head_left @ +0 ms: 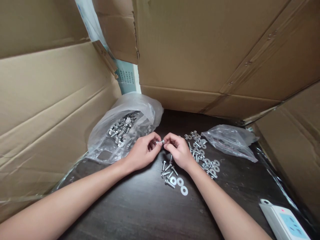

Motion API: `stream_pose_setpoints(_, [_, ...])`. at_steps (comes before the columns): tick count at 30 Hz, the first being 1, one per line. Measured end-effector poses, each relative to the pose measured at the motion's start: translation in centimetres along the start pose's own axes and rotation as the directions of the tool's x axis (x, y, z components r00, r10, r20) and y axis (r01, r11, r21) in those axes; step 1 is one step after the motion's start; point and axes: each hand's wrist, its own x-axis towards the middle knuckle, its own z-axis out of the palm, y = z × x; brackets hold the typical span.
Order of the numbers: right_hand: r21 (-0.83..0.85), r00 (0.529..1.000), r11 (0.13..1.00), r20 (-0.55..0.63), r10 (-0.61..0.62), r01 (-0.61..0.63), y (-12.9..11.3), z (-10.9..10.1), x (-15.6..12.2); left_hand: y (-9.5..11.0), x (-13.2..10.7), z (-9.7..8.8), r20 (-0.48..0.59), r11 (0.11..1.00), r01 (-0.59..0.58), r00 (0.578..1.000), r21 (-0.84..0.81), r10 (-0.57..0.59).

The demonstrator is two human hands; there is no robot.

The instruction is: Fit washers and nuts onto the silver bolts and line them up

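Power strip [285,218]: near right corner
Loose bolts [170,183], flat washers [182,193]: on dark tabletop [120,210], between the forearms
Left hand [143,151]: curled, fingertips pinching one end of small bolt [160,142]
Right hand [178,151]: curled, pinching its other end
Plastic bag [100,140]: beyond left hand, metal fasteners [123,128] inside
Cardboard [200,46]: behind

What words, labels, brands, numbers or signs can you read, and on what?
None is legible.
Teal panel: rows of dark characters, too small and blurred to read.
White strip: faint bluish marks, too blurred.
Power strip: no readable lettering.
Held bolt: too small to show any marking.
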Motion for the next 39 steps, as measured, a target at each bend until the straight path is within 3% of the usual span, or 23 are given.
stream_pose_setpoints(28, [-0.184, 0.998, 0.983, -0.058, -0.001, -0.01, 0.21, 0.53, -0.01, -0.5, 0.15, 0.11, 0.005, 0.999, -0.046, 0.999, 0.003, 0.046])
stream_pose_setpoints(39, [-0.141, 0.997, 0.99, -0.064, -0.034, 0.024, 0.25, 0.25, 0.06, -0.53, 0.12, 0.19, -0.007, 0.999, -0.039, 0.999, 0.012, 0.04])
